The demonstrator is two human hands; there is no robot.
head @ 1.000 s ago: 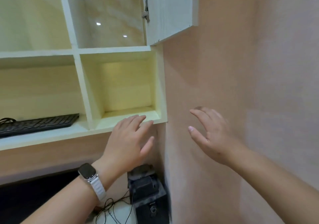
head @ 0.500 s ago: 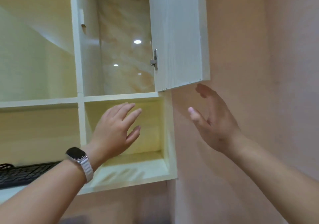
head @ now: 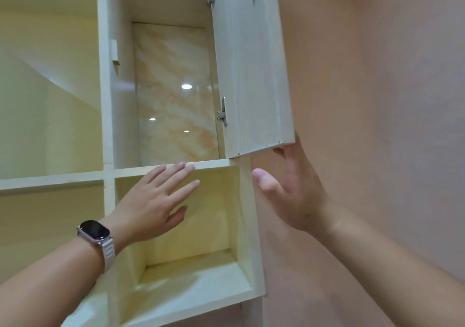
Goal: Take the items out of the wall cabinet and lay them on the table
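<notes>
both hands, left hand (head: 153,201) and right hand (head: 292,190), hang empty with fingers spread, open cabinet door (head: 251,70) above the right.

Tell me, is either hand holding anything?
No, nothing is held. The left hand is open in front of the cabinet. The right hand's fingertips reach behind the door's bottom corner; a grip cannot be seen.

A plain pinkish wall (head: 377,100) fills my right; round ceiling lights, I think, reflect off glossy marbled panelling (head: 173,95).
</notes>
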